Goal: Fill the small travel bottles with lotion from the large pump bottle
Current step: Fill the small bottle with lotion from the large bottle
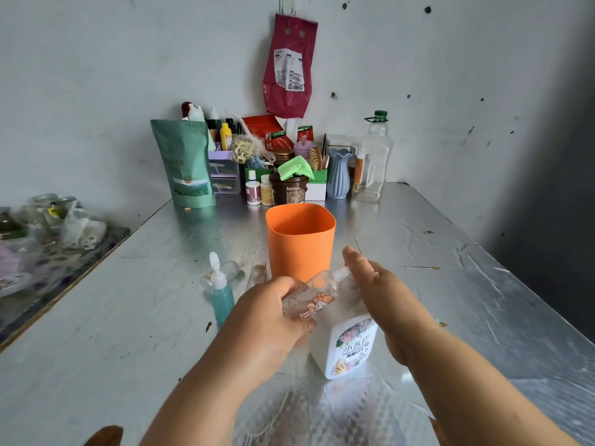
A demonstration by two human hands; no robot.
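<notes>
At a foil-covered silver tabletop (128, 317), we see a person's two bare hands working together over a large white pump bottle with a floral label (349, 346), which stands upright near the front edge. The left hand (270, 313) curls its fingers and thumb around a small clear travel bottle with a cartoon sticker (309, 297), holding it tilted above the tabletop with its neck towards the white pump nozzle (341, 272). We cannot tell whether mouth and nozzle touch. The right hand (386, 297) lies flat on top of the pump, fingers straight and gripping nothing.

Just behind the hands stands a tall orange plastic cup (301, 246), upright and open at the top. To its left, a small teal travel bottle (222, 300) stands with its white flip cap raised. Two more clear small bottles (230, 270) lie on their sides between the teal one and the cup.

Against the grey wall at the back of the tabletop we make out a green stand-up pouch (188, 165), a brown jar (288, 188) with a bright green cloth (294, 169) on top, a pale blue ribbed vase (338, 175) and a clear plastic bottle with a green cap (375, 162). A dark red bag (289, 66) hangs on the wall above them.
</notes>
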